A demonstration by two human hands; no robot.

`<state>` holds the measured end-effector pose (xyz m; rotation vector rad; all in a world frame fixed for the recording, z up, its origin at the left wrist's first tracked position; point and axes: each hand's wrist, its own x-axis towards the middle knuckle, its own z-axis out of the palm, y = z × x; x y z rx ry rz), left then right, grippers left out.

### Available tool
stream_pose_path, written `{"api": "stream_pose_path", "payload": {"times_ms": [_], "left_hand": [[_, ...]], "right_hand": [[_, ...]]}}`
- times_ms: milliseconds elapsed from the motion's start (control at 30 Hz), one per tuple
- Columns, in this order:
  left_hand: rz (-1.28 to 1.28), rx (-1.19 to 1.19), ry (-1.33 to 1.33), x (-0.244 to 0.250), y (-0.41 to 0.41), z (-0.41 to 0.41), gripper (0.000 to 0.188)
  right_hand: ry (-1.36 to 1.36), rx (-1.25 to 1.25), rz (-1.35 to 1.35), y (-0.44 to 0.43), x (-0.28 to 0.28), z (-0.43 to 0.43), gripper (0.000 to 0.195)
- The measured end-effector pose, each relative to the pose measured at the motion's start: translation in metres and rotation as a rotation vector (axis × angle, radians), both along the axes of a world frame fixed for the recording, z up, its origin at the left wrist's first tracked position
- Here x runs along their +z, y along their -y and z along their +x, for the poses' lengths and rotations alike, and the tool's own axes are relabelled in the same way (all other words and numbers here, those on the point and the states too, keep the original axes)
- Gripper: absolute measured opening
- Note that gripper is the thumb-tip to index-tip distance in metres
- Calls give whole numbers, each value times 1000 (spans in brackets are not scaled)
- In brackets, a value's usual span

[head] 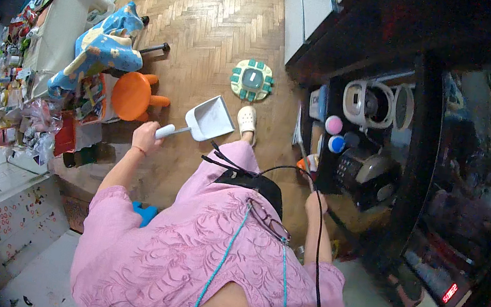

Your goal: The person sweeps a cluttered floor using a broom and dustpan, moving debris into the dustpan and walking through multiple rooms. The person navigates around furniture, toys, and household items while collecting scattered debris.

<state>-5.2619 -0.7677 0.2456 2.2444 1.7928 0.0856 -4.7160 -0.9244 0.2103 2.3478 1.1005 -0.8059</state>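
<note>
A long-handled dustpan (213,118) with a white pan hangs just above the wood floor. My left hand (147,137) is closed around its white grip. On the other side, my right hand (316,204) grips a thin stick (305,155) that runs forward along the black shelf unit; its far end looks like a narrow pale brush or broom head (298,125), though too thin in view to be sure. A cream clog (246,120) on one foot shows between the two tools.
Ahead lies a round green-and-cream toy (252,80). An orange stool (132,96) and a chair with blue patterned cloth (109,52) stand at left, beside a cluttered table (60,28). At right, a black shelf holds a telephone (367,175). Black cables (319,239) hang before me.
</note>
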Motion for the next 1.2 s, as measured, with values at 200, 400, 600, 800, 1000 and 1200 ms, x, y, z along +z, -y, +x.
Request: {"api": "stream_pose_path", "payload": {"times_ms": [200,400,600,800,1000,1200], "left_hand": [[-174,31,-84,3,-12,-1,27],[-248,148,-148,0,-18,2,27],[-263,178,-102,6,-7,6,23],[-276,194,-88,12,-6,9,24],[-257,191,-62,7,-9,6,25],[-246,162,-65,5,-9,6,25]], "right_hand": [[-129,-32,-55,-17,-3,-22,28],[-109,-248,-146,-29,-24,-41,28],[-392,-285,-15,-32,-33,-19,29],[-806,-376,91,-45,-38,8,30],[-895,-493,51,-88,-11,12,32],[-980,-874,-27,-162,25,1,16]]}}
